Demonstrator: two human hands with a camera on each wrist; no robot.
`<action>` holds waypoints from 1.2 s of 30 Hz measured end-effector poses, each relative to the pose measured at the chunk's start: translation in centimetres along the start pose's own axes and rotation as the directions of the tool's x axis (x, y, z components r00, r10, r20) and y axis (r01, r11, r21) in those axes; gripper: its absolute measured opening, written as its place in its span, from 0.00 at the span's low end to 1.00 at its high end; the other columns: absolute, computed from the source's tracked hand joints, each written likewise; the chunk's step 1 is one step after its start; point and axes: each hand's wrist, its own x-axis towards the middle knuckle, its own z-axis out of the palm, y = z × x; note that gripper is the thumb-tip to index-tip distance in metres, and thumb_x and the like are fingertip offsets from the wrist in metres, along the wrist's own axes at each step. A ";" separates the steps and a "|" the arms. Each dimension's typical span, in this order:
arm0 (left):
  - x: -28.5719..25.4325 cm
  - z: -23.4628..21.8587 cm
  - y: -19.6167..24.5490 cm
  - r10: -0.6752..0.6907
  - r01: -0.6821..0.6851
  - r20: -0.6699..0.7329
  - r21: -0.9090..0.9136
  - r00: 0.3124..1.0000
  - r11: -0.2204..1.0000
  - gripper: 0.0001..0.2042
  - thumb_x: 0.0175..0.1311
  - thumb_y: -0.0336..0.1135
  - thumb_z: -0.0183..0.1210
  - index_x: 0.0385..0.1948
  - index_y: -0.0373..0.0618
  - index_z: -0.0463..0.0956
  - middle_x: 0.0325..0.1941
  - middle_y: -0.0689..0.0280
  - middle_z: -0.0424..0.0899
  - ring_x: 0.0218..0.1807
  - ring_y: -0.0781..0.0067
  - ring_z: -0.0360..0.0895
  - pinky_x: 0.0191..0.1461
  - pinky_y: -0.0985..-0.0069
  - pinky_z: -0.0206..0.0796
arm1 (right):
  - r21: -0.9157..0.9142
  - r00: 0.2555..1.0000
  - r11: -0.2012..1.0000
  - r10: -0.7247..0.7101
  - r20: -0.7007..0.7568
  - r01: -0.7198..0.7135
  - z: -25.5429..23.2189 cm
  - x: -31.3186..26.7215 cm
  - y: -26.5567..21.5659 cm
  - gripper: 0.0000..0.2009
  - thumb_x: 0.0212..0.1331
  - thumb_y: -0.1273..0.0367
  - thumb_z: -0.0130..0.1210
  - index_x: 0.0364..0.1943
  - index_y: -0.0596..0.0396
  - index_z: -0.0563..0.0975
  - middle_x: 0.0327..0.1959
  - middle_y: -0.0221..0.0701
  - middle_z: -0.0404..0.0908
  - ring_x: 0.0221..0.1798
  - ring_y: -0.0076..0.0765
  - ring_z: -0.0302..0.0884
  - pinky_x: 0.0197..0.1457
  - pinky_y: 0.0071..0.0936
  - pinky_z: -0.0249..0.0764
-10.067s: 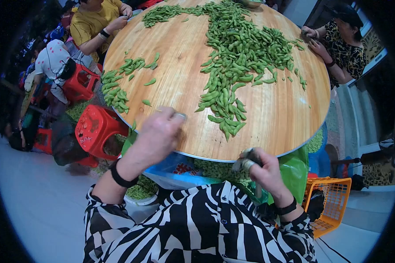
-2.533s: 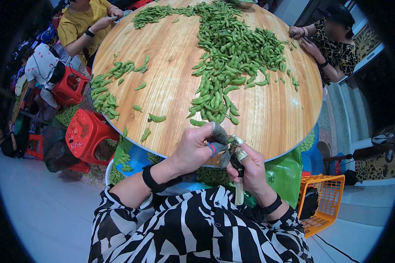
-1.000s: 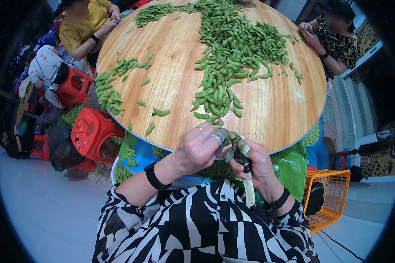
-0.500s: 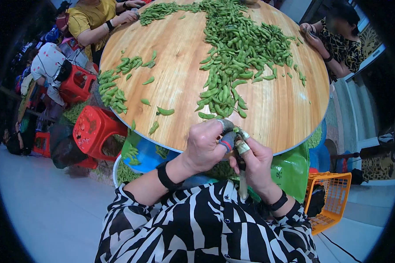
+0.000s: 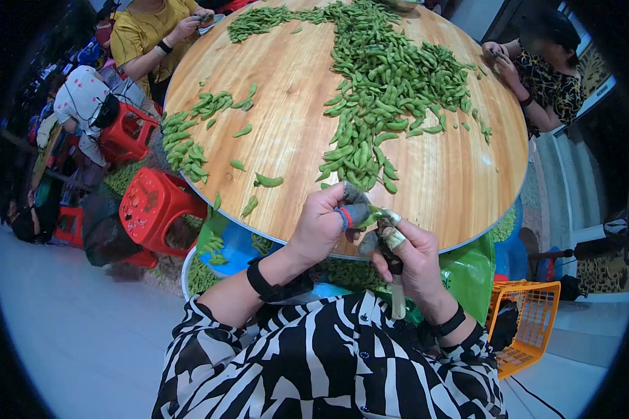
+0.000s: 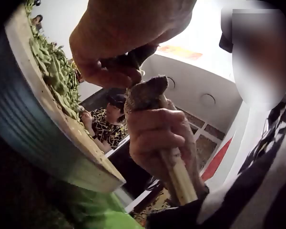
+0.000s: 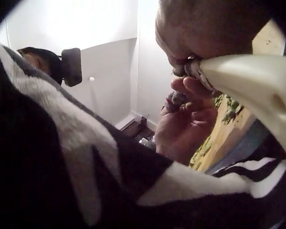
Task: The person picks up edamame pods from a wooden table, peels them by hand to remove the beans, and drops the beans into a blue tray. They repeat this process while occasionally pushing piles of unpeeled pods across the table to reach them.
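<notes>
We see the left hand angled inward with its fingers curled, grey covers on the fingertips, pinching a green pod just in front of the right hand, above the near edge of the table. The right hand, angled in to meet it, is wrapped round a pale handle that points down below its palm, with pale wraps on thumb and forefinger. Beyond both hands we find a heap of pods, and loose pods lie left of the left hand.
</notes>
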 end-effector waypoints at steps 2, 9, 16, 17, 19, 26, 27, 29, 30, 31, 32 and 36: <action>0.1 -0.2 -0.4 -0.055 0.057 0.029 -0.081 0.998 0.995 0.04 0.62 0.28 0.55 0.36 0.39 0.74 0.30 0.69 0.78 0.29 0.82 0.75 0.31 0.82 0.68 | 0.090 1.000 0.996 0.017 0.021 -0.019 -0.1 0.0 -0.3 0.13 0.65 0.72 0.48 0.51 0.63 0.74 0.22 0.27 0.75 0.17 0.17 0.68 0.18 0.14 0.60; -0.7 0.9 -0.1 -0.026 0.002 0.107 0.222 0.994 0.975 0.05 0.61 0.27 0.55 0.36 0.39 0.73 0.29 0.71 0.76 0.26 0.87 0.71 0.27 0.85 0.65 | -0.173 0.994 0.984 -0.064 -0.085 0.048 -1.0 0.1 0.4 0.05 0.62 0.71 0.51 0.35 0.59 0.74 0.21 0.25 0.73 0.17 0.15 0.66 0.18 0.15 0.59; -0.9 0.7 -0.1 -0.118 0.091 0.138 0.188 0.983 0.978 0.06 0.64 0.30 0.57 0.39 0.40 0.73 0.30 0.70 0.79 0.29 0.84 0.76 0.26 0.84 0.68 | -0.009 0.995 0.997 0.076 -0.064 -0.077 -1.3 0.5 0.2 0.04 0.58 0.73 0.48 0.31 0.59 0.74 0.20 0.25 0.72 0.16 0.15 0.64 0.16 0.15 0.57; -0.9 0.7 -0.1 -0.160 0.138 0.142 0.152 0.977 0.979 0.07 0.64 0.30 0.57 0.40 0.40 0.73 0.30 0.70 0.79 0.28 0.83 0.76 0.26 0.84 0.69 | -0.011 0.997 0.998 0.056 -0.047 -0.057 -1.5 0.6 0.3 0.04 0.58 0.73 0.48 0.31 0.59 0.74 0.20 0.25 0.73 0.16 0.15 0.64 0.16 0.15 0.57; -1.0 0.7 -0.1 -0.203 0.187 0.146 0.114 0.968 0.976 0.07 0.64 0.30 0.58 0.40 0.40 0.73 0.30 0.70 0.79 0.28 0.82 0.77 0.25 0.84 0.69 | -0.009 0.997 0.998 0.067 -0.032 -0.067 -1.6 0.5 0.3 0.05 0.57 0.73 0.48 0.32 0.60 0.74 0.21 0.26 0.74 0.16 0.16 0.64 0.16 0.15 0.58; -1.1 1.7 -2.2 0.193 -0.209 0.085 0.243 0.977 0.947 0.08 0.64 0.28 0.57 0.41 0.38 0.72 0.30 0.69 0.79 0.28 0.82 0.77 0.24 0.85 0.67 | 0.082 0.987 0.983 0.163 0.001 -0.162 -1.4 0.5 0.0 0.06 0.54 0.75 0.46 0.33 0.62 0.74 0.23 0.29 0.76 0.16 0.16 0.64 0.16 0.15 0.58; -1.1 1.8 -2.2 0.255 -0.266 0.077 0.238 0.964 0.934 0.08 0.64 0.28 0.56 0.42 0.38 0.72 0.30 0.68 0.79 0.28 0.82 0.76 0.23 0.86 0.66 | 0.084 0.987 0.983 0.163 -0.002 -0.162 -1.3 0.4 0.0 0.06 0.54 0.75 0.46 0.33 0.62 0.74 0.23 0.29 0.76 0.16 0.16 0.64 0.16 0.15 0.58; -1.3 1.7 -1.5 0.039 -0.041 0.058 0.020 0.998 0.999 0.07 0.63 0.27 0.56 0.41 0.39 0.72 0.30 0.67 0.79 0.26 0.81 0.76 0.22 0.85 0.65 | 0.019 0.996 0.996 0.082 -0.027 -0.082 -1.2 0.2 0.2 0.07 0.54 0.75 0.46 0.33 0.62 0.74 0.23 0.30 0.76 0.16 0.16 0.64 0.16 0.15 0.58; -1.3 1.6 -1.1 -0.175 0.188 0.085 -0.198 0.981 0.962 0.07 0.63 0.27 0.56 0.41 0.39 0.72 0.29 0.66 0.79 0.25 0.81 0.75 0.21 0.85 0.64 | 0.019 0.996 0.996 0.084 -0.027 -0.083 -1.2 0.1 0.3 0.07 0.54 0.75 0.46 0.33 0.62 0.74 0.23 0.30 0.76 0.16 0.16 0.64 0.16 0.15 0.58; -1.3 1.4 -1.0 -0.174 0.187 0.083 -0.200 0.981 0.962 0.07 0.63 0.27 0.56 0.41 0.39 0.72 0.29 0.66 0.79 0.25 0.81 0.75 0.21 0.85 0.64 | 0.027 0.997 0.997 0.068 -0.028 -0.067 -1.2 0.1 0.5 0.07 0.53 0.75 0.46 0.34 0.62 0.74 0.23 0.30 0.77 0.15 0.16 0.64 0.17 0.15 0.58; -1.3 1.3 -0.9 -0.232 0.259 0.125 -0.290 0.965 0.921 0.08 0.63 0.27 0.57 0.41 0.39 0.72 0.28 0.65 0.79 0.24 0.80 0.75 0.20 0.85 0.64 | 0.034 0.998 0.998 0.053 -0.028 -0.052 -1.2 0.1 0.6 0.07 0.53 0.75 0.46 0.34 0.62 0.74 0.22 0.31 0.77 0.15 0.16 0.63 0.17 0.15 0.58; -1.1 1.0 -0.2 -0.287 0.292 0.095 -0.039 0.953 0.956 0.09 0.61 0.28 0.59 0.42 0.39 0.73 0.28 0.66 0.79 0.25 0.79 0.76 0.22 0.84 0.66 | 0.066 0.993 0.992 0.106 0.054 -0.110 -1.6 0.5 0.6 0.07 0.53 0.75 0.44 0.32 0.61 0.74 0.21 0.30 0.75 0.14 0.17 0.63 0.16 0.15 0.58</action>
